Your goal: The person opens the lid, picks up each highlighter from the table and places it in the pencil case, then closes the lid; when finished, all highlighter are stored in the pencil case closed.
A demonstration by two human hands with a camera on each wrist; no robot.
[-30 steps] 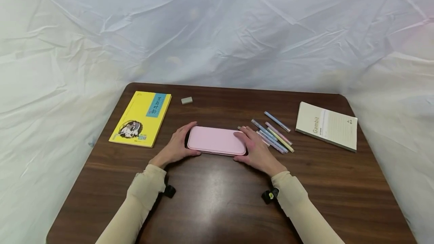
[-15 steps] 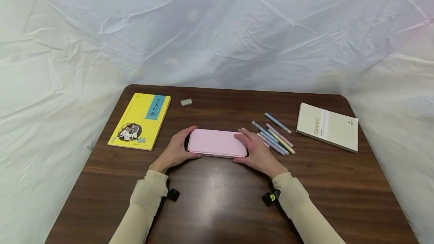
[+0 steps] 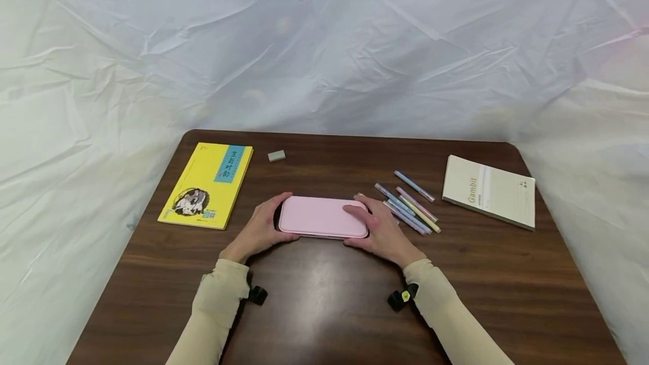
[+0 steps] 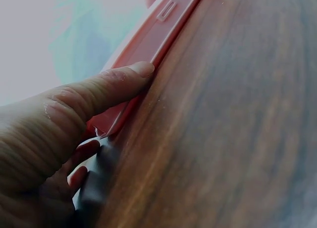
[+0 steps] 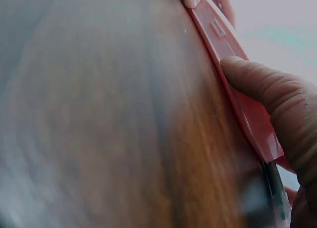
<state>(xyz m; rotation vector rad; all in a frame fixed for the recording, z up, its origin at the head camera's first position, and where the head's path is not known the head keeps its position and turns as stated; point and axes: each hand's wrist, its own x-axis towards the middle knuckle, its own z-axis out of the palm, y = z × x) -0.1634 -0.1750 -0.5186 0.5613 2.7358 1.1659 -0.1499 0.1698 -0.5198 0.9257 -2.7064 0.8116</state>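
A closed pink pencil case [image 3: 316,217] with rounded corners lies flat on the dark wooden table, its long side facing me. My left hand [image 3: 261,225] grips its left end, thumb along the front edge. At the right end my right hand [image 3: 382,228] holds it, with the thumb on the front side and the index finger over the lid. Both wrist views show the case's front wall [image 4: 138,47] with a small rectangular catch, and a thumb [image 5: 252,79] pressed against it. The fingers behind the case are mostly hidden.
Several pastel pens [image 3: 413,210] lie loose just beyond my right hand. A yellow book [image 3: 208,185] is at the left, and a small grey eraser [image 3: 276,155] near the back. At the right lies a cream notepad [image 3: 489,191]. White sheeting [image 3: 324,72] hangs behind the table.
The right index finger has slid slightly further over the lid. Both hands stay at the ends of the case. The head view has shifted a little.
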